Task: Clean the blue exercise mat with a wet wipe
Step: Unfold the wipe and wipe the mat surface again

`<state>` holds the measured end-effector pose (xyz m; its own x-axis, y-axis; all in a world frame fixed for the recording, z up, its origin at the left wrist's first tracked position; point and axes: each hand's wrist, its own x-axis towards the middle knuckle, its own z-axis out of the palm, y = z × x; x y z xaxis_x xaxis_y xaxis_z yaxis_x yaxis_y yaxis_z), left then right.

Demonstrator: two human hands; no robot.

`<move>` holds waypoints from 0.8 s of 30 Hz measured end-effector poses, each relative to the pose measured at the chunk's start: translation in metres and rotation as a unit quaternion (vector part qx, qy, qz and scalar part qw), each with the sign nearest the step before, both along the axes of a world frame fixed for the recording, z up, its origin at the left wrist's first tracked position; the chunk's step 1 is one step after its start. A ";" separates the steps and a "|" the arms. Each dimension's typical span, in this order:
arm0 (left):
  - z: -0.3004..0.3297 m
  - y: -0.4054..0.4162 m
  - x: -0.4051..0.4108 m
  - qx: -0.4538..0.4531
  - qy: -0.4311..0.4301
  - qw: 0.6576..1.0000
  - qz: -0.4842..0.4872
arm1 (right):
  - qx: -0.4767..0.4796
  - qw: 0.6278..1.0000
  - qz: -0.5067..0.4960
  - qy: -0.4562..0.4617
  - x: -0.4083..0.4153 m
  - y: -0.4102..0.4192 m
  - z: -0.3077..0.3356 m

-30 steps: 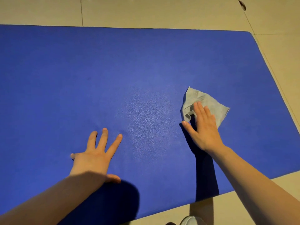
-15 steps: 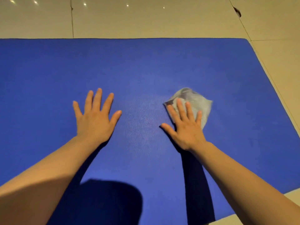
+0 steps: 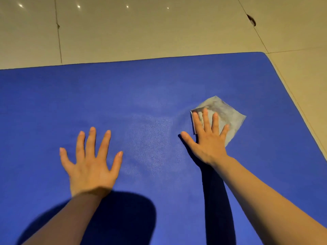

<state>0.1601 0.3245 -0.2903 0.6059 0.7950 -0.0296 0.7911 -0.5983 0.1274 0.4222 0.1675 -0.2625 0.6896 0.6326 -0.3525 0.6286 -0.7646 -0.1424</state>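
wet wipe (image 3: pixel 223 112) lies flat on the blue mat (image 3: pixel 159 89), far right. right hand (image 3: pixel 207 138) presses it, fingers straight; left hand (image 3: pixel 92 165) spread, bracing. wipe looks thin, limp, likely to bunch; press under the palm.

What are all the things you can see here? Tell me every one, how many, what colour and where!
exercise mat: one, blue, flat on the floor, filling most of the view
wet wipe: one, pale grey, crumpled, on the right part of the mat under the right hand's fingers
floor tiles: several, beige, beyond and right of the mat; one dark chip at a tile joint
left hand: one, fingers spread flat, on the mat at left
right hand: one, fingers straight, pressing the wipe
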 end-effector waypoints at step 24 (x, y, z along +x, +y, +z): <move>0.005 0.004 0.004 0.061 -0.017 0.998 -0.016 | 0.074 0.991 0.102 0.053 -0.005 0.152 0.002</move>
<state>0.1640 0.3285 -0.2856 0.6298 0.7719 0.0868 0.7680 -0.6356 0.0793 0.4173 0.3200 -0.2608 0.5063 0.8051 -0.3088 0.7436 -0.5890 -0.3165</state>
